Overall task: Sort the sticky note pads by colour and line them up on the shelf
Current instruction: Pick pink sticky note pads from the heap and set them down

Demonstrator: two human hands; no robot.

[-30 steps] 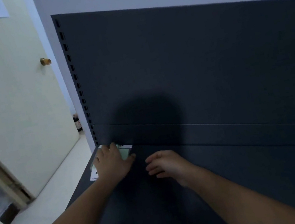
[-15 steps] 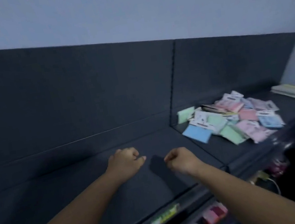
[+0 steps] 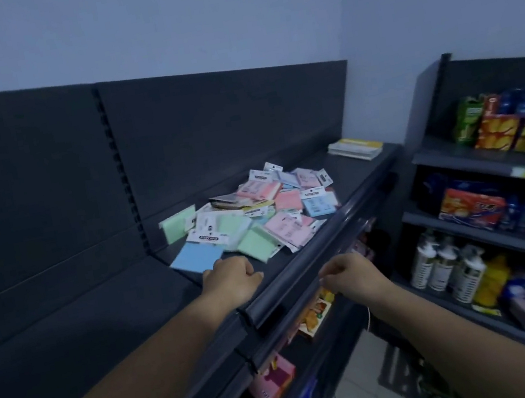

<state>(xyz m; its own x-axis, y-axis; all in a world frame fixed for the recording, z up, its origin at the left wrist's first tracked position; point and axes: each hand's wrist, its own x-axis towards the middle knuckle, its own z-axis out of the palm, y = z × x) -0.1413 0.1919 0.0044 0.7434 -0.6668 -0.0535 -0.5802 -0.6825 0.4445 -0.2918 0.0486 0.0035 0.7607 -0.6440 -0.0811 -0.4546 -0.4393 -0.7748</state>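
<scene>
Near the sticky note pads (image 3: 258, 215), left hand (image 3: 233, 280) and right hand (image 3: 352, 276) curl empty.

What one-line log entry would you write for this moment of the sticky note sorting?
sticky note pile: mixed colours, unsorted | left hand: curled, empty, beside blue sticky note pad | right hand: curled, empty, over shelf front rail

- Mixed pile of pads (image 3: 266, 208) lies on the shelf (image 3: 351, 180).
- Left hand (image 3: 232, 278), fingers curled, is just beside a blue pad (image 3: 196, 256).
- Right hand (image 3: 350, 276), curled, is over the shelf's front edge.
</scene>
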